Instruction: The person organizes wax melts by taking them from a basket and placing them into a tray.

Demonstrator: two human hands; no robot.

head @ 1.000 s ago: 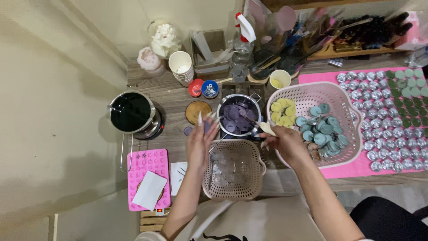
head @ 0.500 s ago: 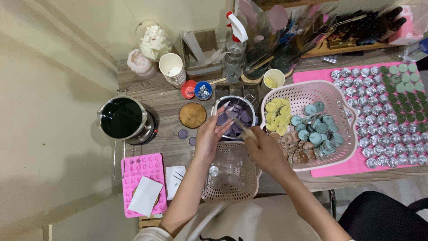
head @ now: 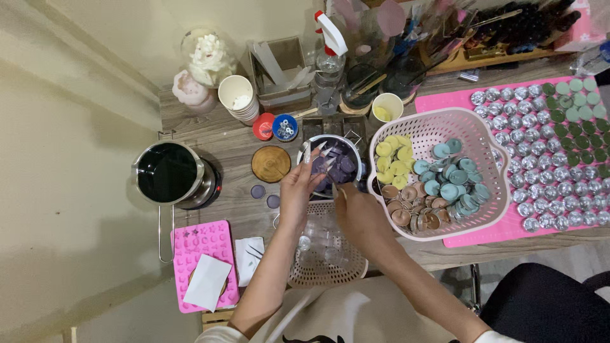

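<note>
Hands at frame centre: left hand point(head: 298, 190) curled on rim of metal pot point(head: 330, 166) of purple wax pieces, right hand point(head: 359, 216) closed, contents unclear. Best kept steady over small basket point(head: 327, 254) below, clear of pink basket point(head: 483, 209) at right.

I see a grey wood-grain table point(head: 229, 143) filling the middle and right of the view. A plain cream wall point(head: 70, 190) runs down the left side, and another pale wall point(head: 190, 19) stands at the far edge behind the table. Light is soft and even, indoor, no hard shadows. A pink mat point(head: 473, 238) covers the table's right part. Clutter crowds the far edge. No floor or window visible.
</note>
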